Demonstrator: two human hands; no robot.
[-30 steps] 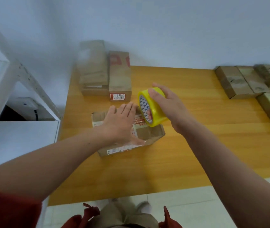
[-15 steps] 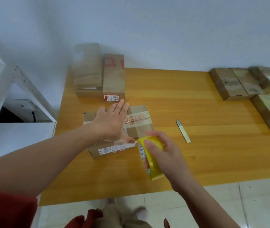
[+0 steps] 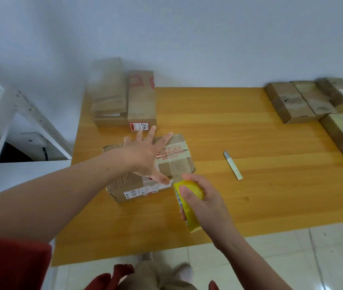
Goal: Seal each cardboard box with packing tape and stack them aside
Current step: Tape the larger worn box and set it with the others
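A worn cardboard box (image 3: 174, 162) with red-printed tape and white labels lies on the wooden table (image 3: 229, 132) in front of me. My left hand (image 3: 145, 153) lies flat on its top with fingers spread. My right hand (image 3: 200, 197) grips a yellow roll of packing tape (image 3: 189, 214) just off the box's near right corner. A clear strip of tape runs from the roll up onto the box.
A pile of cardboard boxes (image 3: 124, 97) stands at the table's far left. Several more boxes (image 3: 312, 101) lie at the far right. A small utility blade (image 3: 233, 165) rests right of the box. White metal shelving (image 3: 20, 126) stands left of the table.
My right hand has pulled the tape roll from above the box's far side toward me, down past its near edge. My left hand has stayed on the box.
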